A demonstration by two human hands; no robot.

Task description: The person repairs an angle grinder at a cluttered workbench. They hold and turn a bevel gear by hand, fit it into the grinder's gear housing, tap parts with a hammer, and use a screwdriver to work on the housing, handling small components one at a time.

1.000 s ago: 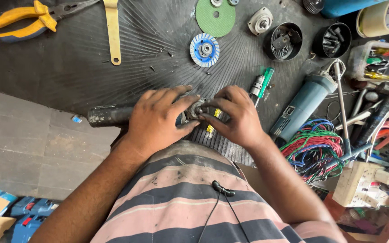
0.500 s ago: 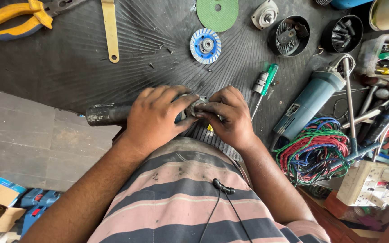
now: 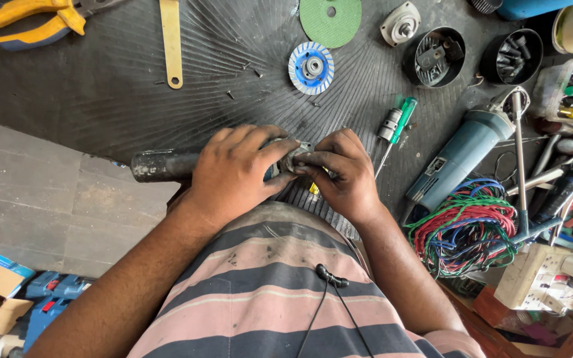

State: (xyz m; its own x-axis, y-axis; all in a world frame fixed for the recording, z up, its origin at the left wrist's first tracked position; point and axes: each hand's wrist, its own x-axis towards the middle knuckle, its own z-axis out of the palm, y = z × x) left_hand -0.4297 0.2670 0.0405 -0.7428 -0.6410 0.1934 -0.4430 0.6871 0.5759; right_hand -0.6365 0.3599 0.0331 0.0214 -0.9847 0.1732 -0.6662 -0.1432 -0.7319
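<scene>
Where the mat [image 3: 101, 99] meets its near edge, the dark tool body [image 3: 160, 164] lies flat, long axis left to right, free end pointing left. Left hand [image 3: 233, 174] is wrapped over its middle, fingers closed on it. Right hand [image 3: 339, 176] pinches the right end, fingers narrow. A blue disc [image 3: 311, 67] lies beyond; a green screwdriver [image 3: 396, 120] lies just right
</scene>
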